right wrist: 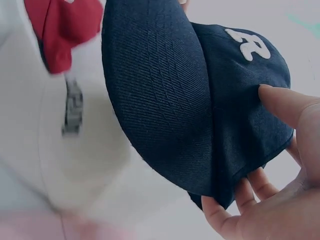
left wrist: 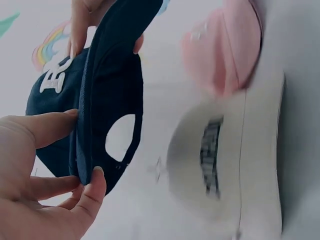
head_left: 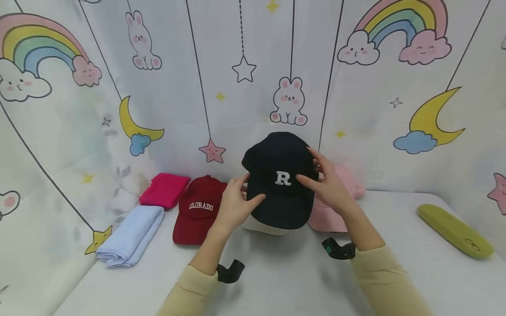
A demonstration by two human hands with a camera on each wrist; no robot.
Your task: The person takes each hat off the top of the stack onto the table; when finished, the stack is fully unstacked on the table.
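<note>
A navy cap (head_left: 276,153) with a raised white letter R hangs above the table, held between both hands. My left hand (head_left: 233,202) pinches the edge of its brim, thumb on top and fingers beneath, as the left wrist view shows. On the cap's other side my right hand (head_left: 332,186) grips the crown, its thumb near the letter and its fingers curled under the lower edge. Beneath and behind it a cream cap (left wrist: 260,165) with dark lettering sits on the table, mostly hidden in the head view.
To the left are a dark red COLORADO cap (head_left: 193,228), a folded bright pink cloth (head_left: 164,191) and a folded light blue cloth (head_left: 130,232). A pink cap (head_left: 326,219) sits behind my right hand. An olive glasses case (head_left: 454,230) lies far right. A patterned curtain (head_left: 253,105) hangs behind.
</note>
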